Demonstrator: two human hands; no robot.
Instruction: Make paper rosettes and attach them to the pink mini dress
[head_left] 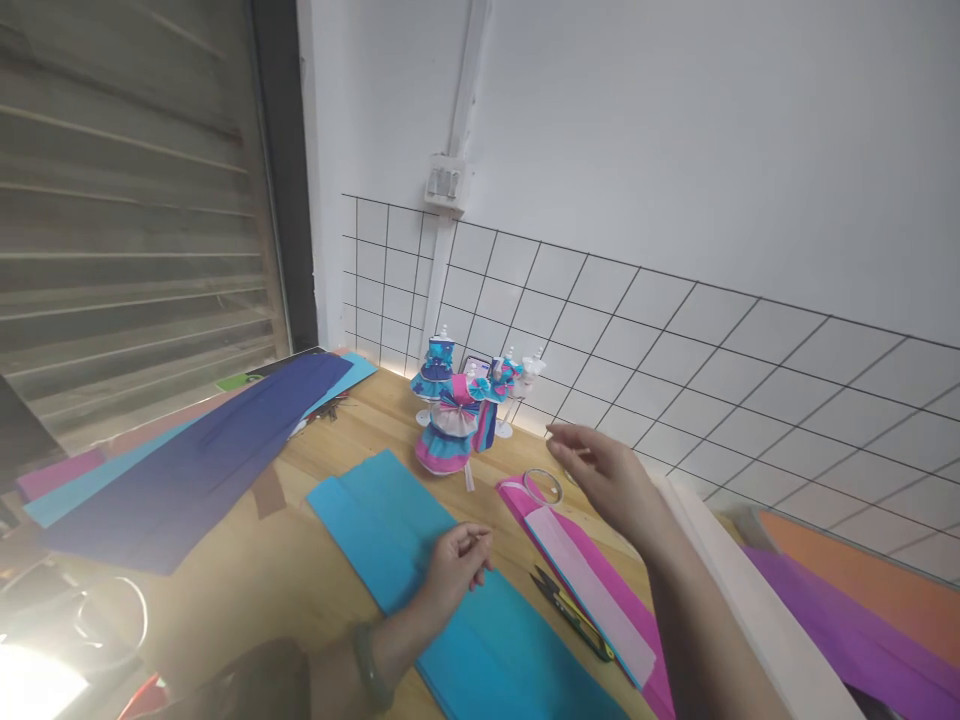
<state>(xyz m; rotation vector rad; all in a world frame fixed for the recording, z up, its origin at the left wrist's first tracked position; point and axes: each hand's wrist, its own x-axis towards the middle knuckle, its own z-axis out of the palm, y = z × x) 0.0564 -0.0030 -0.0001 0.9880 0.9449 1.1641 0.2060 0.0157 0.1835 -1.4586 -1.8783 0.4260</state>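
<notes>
Head view: the blue sheet [506, 635] lies on the table [394, 405], and the left hand [456, 562] is over its middle. That hand's fingers are loosely curled in towards the thumb; whether they pinch anything, I cannot tell. A bracelet [365, 660] circles the left wrist. To the right of the blue sheet and beyond it, the right hand [581, 455] reaches with slightly bent fingers, tips near the thumb; I cannot tell whether they grip something thin. Nearest to it is a ring [560, 492], which lies at the far end of a magenta sheet [616, 575]. A pale pink strip [581, 585] rests on that sheet. Scissors [571, 612] lie just right of the blue sheet. Beyond it stand small dresses [450, 420], with a phone [478, 367] behind them. Navy paper [202, 460] lies to its left, purple paper [847, 625] well to its right.
</notes>
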